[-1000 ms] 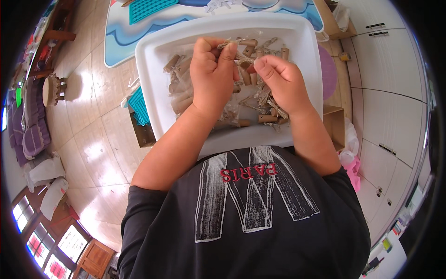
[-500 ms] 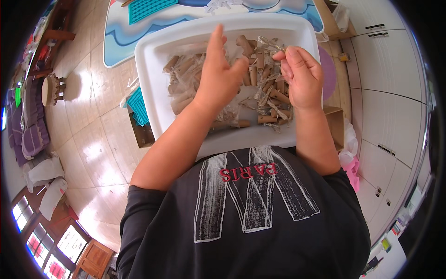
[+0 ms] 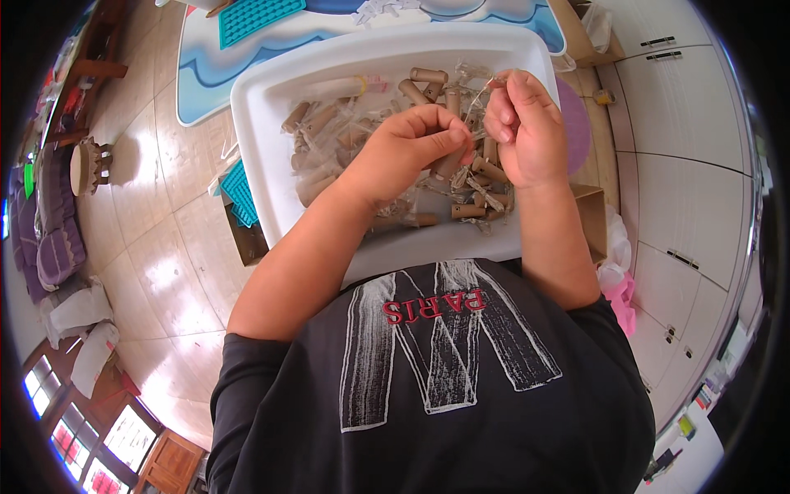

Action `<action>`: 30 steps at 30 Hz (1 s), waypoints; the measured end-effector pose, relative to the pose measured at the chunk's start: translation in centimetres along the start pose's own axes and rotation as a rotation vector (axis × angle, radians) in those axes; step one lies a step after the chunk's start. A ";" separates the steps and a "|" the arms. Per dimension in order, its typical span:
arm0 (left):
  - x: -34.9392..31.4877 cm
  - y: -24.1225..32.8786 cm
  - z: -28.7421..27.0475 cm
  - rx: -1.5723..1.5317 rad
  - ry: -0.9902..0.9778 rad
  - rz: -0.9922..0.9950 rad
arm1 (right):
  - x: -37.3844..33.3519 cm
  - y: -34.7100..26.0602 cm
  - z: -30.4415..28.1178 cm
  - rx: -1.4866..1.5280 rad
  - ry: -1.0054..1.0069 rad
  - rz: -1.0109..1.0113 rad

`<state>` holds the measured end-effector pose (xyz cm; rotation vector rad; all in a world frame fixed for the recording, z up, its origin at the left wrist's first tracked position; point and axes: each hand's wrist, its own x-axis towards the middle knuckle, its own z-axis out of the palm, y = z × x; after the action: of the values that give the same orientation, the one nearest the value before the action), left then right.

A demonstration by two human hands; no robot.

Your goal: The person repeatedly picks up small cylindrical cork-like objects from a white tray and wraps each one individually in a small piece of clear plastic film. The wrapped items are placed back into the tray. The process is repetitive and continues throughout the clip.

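Both my hands are over a white plastic tub (image 3: 251,156) of brown cardboard-like tubes and crinkled clear wrapping. My right hand (image 3: 531,132), on the tub's right side, pinches a thin, shiny wire strand (image 3: 479,99) between thumb and fingers. That strand runs down toward the curled fingertips of my left hand (image 3: 403,152), which look closed on its other end. Just below the left fingers shows a brown tube (image 3: 446,167); whether the palm holds it I cannot tell. More loose tubes (image 3: 429,76) lie at the tub's far side, and several with wire bundles lie near my right wrist.
Behind the tub is a blue-and-white patterned table (image 3: 202,74) with a teal grid tray (image 3: 255,20) and white strips (image 3: 387,11). Cardboard boxes (image 3: 588,214) flank the tub. White cabinets (image 3: 683,189) stand at right; a round stool (image 3: 89,165) is on the tiled floor at left.
My left hand has come down and right, its stretched fingers curling in beside the right hand. The right hand stays nearly in place, still pinching the strand. More of the tub's far side shows.
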<state>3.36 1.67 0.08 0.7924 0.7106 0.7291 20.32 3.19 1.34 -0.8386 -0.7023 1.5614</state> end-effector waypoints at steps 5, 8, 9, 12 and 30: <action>-0.1 0.4 -1.0 -0.032 0.190 -0.090 | -0.4 -0.9 -0.5 -0.133 -0.163 0.181; -0.3 1.1 -1.4 -0.010 0.304 -0.101 | -0.5 -1.1 -0.5 -0.392 -0.252 0.283; -0.4 1.4 -1.4 -0.011 0.352 -0.107 | -0.6 -1.0 -0.2 -0.476 -0.253 0.280; -0.4 1.5 -2.7 -0.056 0.309 -0.038 | -0.3 0.1 -0.7 -0.760 -0.186 0.149; -1.3 1.0 -0.8 0.031 0.132 -0.305 | 0.0 -0.3 -0.7 -0.067 -0.024 -0.056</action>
<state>1.74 1.41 0.81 0.6491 0.9400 0.4970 21.09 3.22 1.19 -0.8439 -0.7935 1.5066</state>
